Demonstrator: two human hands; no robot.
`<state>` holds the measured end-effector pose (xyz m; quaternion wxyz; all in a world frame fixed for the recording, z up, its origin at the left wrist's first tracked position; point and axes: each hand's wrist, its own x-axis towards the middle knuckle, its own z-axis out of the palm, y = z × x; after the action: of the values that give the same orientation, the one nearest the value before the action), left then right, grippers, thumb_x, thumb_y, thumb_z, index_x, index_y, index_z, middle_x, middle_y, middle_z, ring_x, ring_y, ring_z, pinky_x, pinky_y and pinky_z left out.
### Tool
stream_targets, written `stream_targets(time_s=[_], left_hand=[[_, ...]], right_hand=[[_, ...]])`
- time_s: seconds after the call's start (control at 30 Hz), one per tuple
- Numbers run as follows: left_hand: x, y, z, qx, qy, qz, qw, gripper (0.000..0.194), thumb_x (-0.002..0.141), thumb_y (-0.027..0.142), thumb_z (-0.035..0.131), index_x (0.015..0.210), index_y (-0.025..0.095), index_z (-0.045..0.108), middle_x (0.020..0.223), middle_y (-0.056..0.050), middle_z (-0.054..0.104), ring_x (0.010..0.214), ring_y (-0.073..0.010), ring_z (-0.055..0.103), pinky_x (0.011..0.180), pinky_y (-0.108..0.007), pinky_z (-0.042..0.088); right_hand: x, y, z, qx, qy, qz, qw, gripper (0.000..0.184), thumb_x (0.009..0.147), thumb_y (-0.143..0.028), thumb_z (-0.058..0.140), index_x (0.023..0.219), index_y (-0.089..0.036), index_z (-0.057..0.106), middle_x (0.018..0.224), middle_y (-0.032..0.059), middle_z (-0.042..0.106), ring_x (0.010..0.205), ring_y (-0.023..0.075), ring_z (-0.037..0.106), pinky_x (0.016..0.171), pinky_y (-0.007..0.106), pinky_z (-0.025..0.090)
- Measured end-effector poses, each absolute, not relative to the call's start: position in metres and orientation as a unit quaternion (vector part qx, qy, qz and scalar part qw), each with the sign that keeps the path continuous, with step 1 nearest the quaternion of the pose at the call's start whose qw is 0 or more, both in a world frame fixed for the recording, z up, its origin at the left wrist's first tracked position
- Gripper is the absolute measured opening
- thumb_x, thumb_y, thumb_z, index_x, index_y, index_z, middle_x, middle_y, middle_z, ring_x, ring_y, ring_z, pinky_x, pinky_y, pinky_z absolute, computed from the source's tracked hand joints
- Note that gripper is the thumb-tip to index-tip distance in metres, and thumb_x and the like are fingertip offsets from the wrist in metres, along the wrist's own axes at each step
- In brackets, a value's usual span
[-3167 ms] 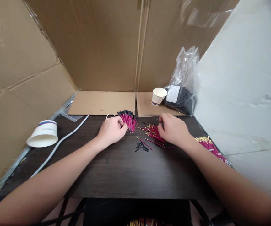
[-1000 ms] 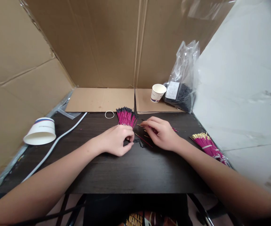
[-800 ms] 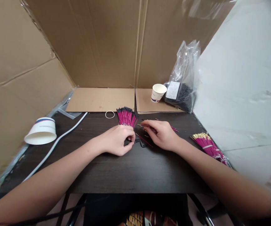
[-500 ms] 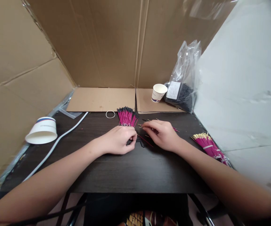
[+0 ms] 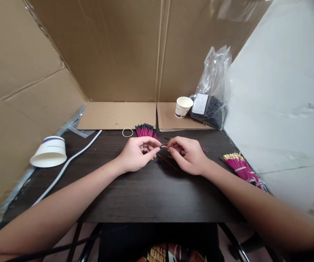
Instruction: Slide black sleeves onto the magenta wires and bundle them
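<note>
My left hand (image 5: 140, 154) is closed in a pinch, with a small black sleeve just showing at its fingertips. Facing it, my right hand (image 5: 191, 156) is closed on a few thin magenta wires (image 5: 164, 145) whose gold tips point left. The sleeve and the gold tips meet or nearly touch between the fingers; which, I cannot tell. Below the hands lie a loose red wire (image 5: 169, 162) and several small black sleeves (image 5: 158, 162). Behind my left hand is a pile of magenta wires with black ends (image 5: 146, 130), partly hidden by it.
A bundle of gold-tipped magenta wires (image 5: 241, 168) lies at the right. At the back stand a paper cup (image 5: 183, 107) and a clear bag of black pieces (image 5: 213, 109). Another paper cup (image 5: 49, 151) lies tipped at the left, beside a white cable (image 5: 72, 160). A white ring (image 5: 127, 132) lies behind.
My left hand has risen from the tabletop and moved up to the wire tips at my right hand. The right hand has stayed nearly in place, its wires now showing more clearly.
</note>
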<state>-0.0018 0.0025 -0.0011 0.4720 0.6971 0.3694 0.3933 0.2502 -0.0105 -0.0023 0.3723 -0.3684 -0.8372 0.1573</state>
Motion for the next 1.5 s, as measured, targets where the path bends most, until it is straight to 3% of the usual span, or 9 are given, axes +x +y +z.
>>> stream_targets(time_s=[0.73,1.03,1.5], left_hand=[[-0.0012,0.0022,-0.0044,0.69,0.362,0.419,0.467,0.025,0.094,0.031,0.085,0.103,0.013,0.07,0.083,-0.004,0.075,0.069,-0.0116,0.074,0.066,-0.024,0.064],[-0.0011,0.0027,-0.005,0.715,0.364,0.413,0.43,0.021,0.092,0.028,0.084,0.101,0.013,0.072,0.089,-0.005,0.076,0.072,-0.0097,0.07,0.068,-0.023,0.06],[-0.0002,0.0012,-0.0042,0.726,0.353,0.398,0.436,0.016,0.094,0.024,0.081,0.1,0.013,0.073,0.086,-0.004,0.076,0.072,-0.0095,0.071,0.068,-0.023,0.06]], right_hand=[[0.2498,-0.0103,-0.001,-0.327,-0.854,0.091,0.394,0.017,0.105,-0.02,0.054,0.103,-0.013,0.069,0.077,0.0003,0.06,0.068,0.0057,0.05,0.07,0.021,0.04],[0.2516,-0.0066,-0.0038,-0.279,-0.882,0.033,0.379,0.013,0.106,-0.016,0.056,0.106,-0.013,0.069,0.086,0.0034,0.064,0.077,0.0074,0.053,0.072,0.022,0.041],[0.2501,-0.0046,-0.0097,-0.245,-0.887,0.045,0.388,0.011,0.106,-0.011,0.058,0.111,-0.013,0.067,0.093,0.0042,0.064,0.081,0.008,0.056,0.074,0.023,0.045]])
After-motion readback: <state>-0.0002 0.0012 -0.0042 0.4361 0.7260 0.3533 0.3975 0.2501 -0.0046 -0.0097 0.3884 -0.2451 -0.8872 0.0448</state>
